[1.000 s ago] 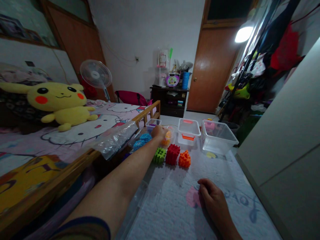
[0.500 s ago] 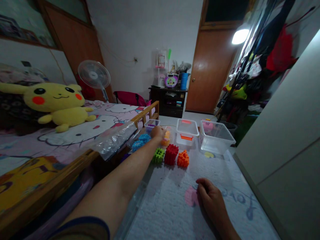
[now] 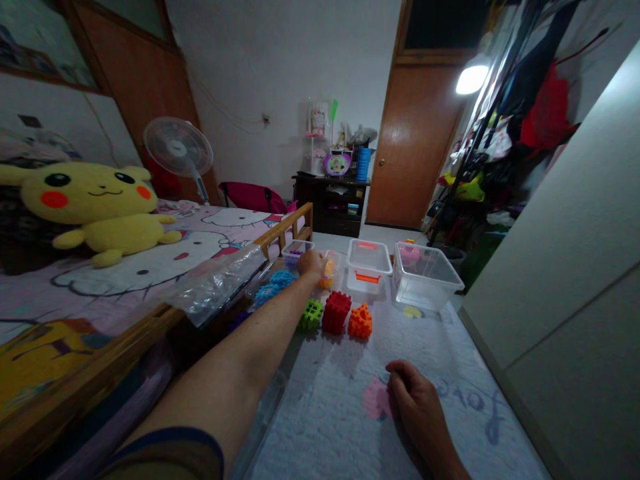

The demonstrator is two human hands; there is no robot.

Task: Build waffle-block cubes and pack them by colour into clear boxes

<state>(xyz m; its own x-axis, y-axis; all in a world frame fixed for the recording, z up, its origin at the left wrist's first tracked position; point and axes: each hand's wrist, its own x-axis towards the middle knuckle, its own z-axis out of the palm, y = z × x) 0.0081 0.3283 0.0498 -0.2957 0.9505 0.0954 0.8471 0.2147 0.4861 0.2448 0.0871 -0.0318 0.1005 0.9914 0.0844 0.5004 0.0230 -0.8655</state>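
Observation:
My left hand (image 3: 312, 264) reaches far out over the table, its fingers curled and mostly hidden behind its back. Right beside it is a small clear box with yellow-orange plastic pieces (image 3: 327, 273); whether the fingers touch them I cannot tell. Nearer to me stand a green block cube (image 3: 311, 316), a taller red block (image 3: 337, 313) and an orange block shape (image 3: 361, 321) in a row. Blue interlocking pieces (image 3: 274, 287) lie left of my forearm. My right hand (image 3: 417, 407) rests on the white cloth, fingers loosely bent and slightly apart, holding nothing.
A lidded clear box with orange latches (image 3: 369, 267) and an open clear bin (image 3: 427, 277) stand at the table's far side. Purple pieces sit in another clear box (image 3: 298, 249). A wooden bed rail (image 3: 287, 230) runs along the left; a white cabinet (image 3: 565, 267) rises on the right.
The whole view has shifted slightly, so things appear a little further left. My left hand stays by the yellow-orange pieces, and my right hand stays resting on the cloth.

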